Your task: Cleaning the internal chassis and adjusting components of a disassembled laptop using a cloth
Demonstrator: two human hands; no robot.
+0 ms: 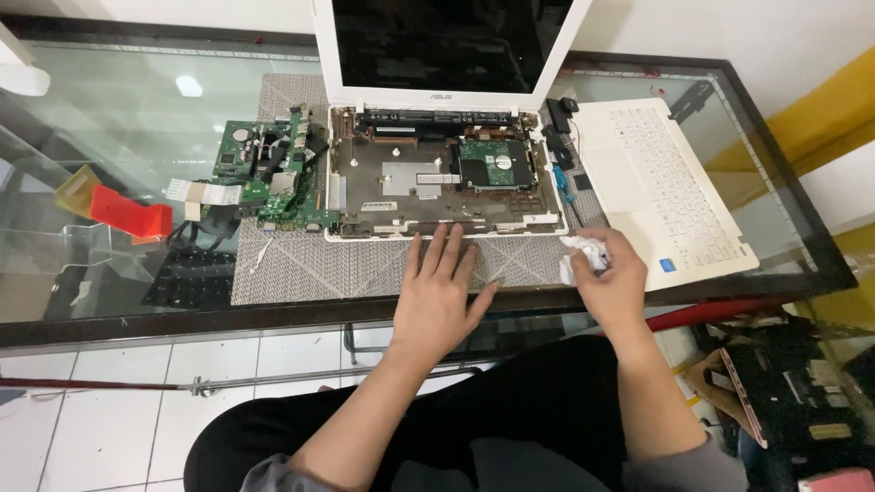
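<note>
A white laptop base [437, 178] lies opened up on a grey woven mat [301, 264], its inside bare, with a hard drive [494, 164] at the right and its dark screen [447, 41] upright behind. My left hand [442, 296] rests flat on the mat, fingers spread, fingertips touching the base's front edge. My right hand [612, 273] is closed on a crumpled white tissue [581, 253] just right of the base. The removed white keyboard cover [665, 191] lies beside that hand.
A green motherboard [273, 173] with ribbon cables lies left of the base. A red object [130, 217] sits under the glass table [118, 118]. Small black parts [558, 128] and a blue tool [561, 182] lie between base and keyboard cover. My lap is below the table edge.
</note>
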